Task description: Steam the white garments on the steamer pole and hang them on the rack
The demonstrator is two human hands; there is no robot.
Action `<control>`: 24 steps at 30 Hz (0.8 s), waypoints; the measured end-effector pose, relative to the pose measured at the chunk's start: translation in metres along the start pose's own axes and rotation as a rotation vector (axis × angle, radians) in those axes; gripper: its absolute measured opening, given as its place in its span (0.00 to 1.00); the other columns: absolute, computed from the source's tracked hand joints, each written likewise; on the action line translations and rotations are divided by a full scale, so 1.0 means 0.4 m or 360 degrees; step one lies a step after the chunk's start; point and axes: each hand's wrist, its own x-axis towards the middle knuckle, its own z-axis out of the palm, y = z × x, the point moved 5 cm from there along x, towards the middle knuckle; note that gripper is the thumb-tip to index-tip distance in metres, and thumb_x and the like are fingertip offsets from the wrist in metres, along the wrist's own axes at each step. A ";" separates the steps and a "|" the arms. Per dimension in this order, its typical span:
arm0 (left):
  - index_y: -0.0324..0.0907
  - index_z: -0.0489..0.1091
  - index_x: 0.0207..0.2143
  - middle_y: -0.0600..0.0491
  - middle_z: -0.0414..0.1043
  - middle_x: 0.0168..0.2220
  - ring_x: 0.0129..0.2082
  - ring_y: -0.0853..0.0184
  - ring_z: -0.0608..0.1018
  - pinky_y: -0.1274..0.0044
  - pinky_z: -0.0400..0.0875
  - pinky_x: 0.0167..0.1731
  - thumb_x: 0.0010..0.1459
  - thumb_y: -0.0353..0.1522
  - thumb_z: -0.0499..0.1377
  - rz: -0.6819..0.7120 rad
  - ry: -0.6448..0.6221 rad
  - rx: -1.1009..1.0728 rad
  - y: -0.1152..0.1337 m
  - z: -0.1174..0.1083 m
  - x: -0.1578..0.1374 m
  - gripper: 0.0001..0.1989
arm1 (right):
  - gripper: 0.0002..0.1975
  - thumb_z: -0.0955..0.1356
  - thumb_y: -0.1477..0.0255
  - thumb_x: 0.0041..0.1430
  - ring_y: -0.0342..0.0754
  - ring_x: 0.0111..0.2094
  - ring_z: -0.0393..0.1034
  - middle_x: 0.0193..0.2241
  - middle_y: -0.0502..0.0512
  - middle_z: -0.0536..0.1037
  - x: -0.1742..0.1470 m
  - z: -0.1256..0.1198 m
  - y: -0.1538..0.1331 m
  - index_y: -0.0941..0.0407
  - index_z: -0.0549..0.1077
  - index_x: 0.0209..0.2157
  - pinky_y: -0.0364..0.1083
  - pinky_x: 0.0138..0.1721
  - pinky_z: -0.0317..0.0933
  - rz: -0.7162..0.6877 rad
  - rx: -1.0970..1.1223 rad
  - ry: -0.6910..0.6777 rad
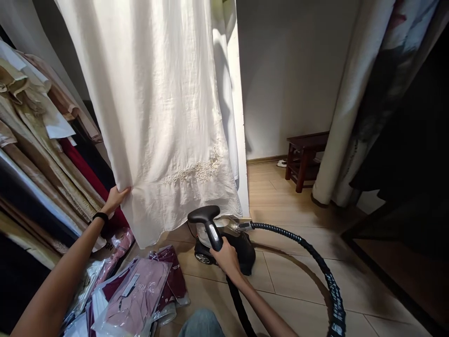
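A long cream-white garment [168,112] hangs in front of me, with leafy embroidery [203,171] near its hem. My left hand [117,198] pinches its left edge low down and draws the cloth out to the side. In my right hand [226,257] is the handle of a black garment steamer head [204,214], held at the lower hem; whether it touches the cloth I cannot tell. Behind it on the floor stands the wheeled steamer base [245,248], partly hidden by the hand and head. A black ribbed hose [301,241] curves from the base to the right.
Clothes on hangers [45,121] fill the left side. Plastic-wrapped garments [136,290] lie on the floor at lower left. A dark red wooden stool [304,157] stands by the wall, beside a pale curtain [345,112]. A dark frame [386,281] is at right.
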 end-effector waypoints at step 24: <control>0.34 0.71 0.33 0.42 0.76 0.34 0.34 0.54 0.77 0.72 0.71 0.29 0.36 0.49 0.63 0.0032 -0.0065 -0.0031 -0.012 -0.010 -0.018 0.28 | 0.18 0.69 0.68 0.48 0.44 0.25 0.68 0.29 0.51 0.74 0.334 -0.486 -0.520 0.57 0.65 0.41 0.43 0.28 0.63 -0.0860 0.0366 0.0517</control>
